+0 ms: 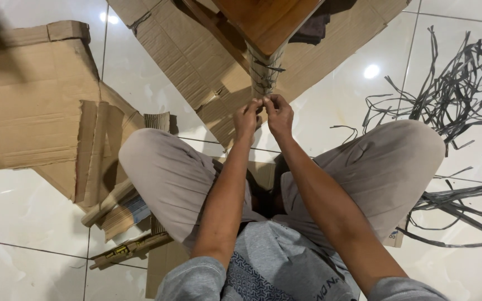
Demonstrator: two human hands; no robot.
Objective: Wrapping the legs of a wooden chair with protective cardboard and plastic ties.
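I sit cross-legged on a white tiled floor. My left hand [246, 119] and my right hand [279, 114] meet fingertip to fingertip at the bottom of a table leg [265, 75] wrapped in cardboard and bound with thin dark strips. Both hands pinch something small there, apparently a dark strip end; the fingers hide it. The wooden table top [266, 19] sits just above.
Flattened cardboard sheets [29, 95] lie to my left and under the table [191, 50]. A tangle of dark strips [453, 83] spreads over the floor at right. Wooden sticks and cardboard scraps [124, 248] lie by my left knee.
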